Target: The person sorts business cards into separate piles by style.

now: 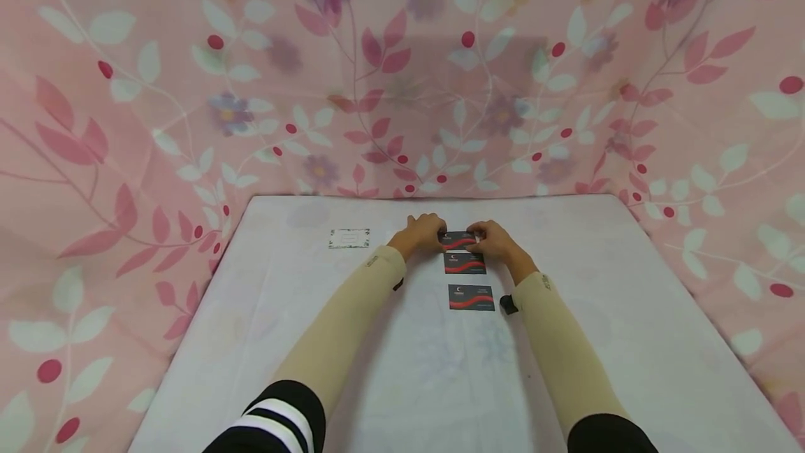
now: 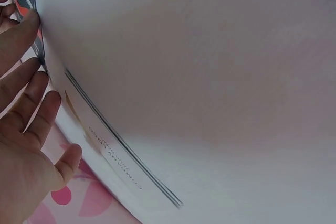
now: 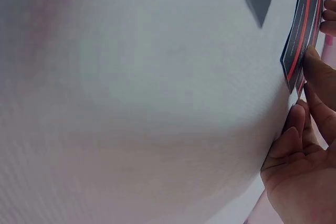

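Note:
Three dark grey business cards with a red wave lie in a column on the white table. The farthest business card [image 1: 458,240] is between both hands. My left hand [image 1: 424,233] pinches its left end, with the other fingers [image 2: 37,124] spread loosely beside it. At its right end my right hand [image 1: 497,240] grips the card, thumb toward me and fingers on the far side. Just below lies the middle business card [image 1: 465,263], close to the held one. The nearest business card [image 1: 472,298] sits apart, below a strip of bare cloth.
A white card [image 1: 349,238] with a leafy border lies left of my left hand; printed lines on a pale card [image 2: 123,140] show in the left wrist view. A pink floral curtain [image 1: 402,89] rises behind the white-covered table [image 1: 283,299].

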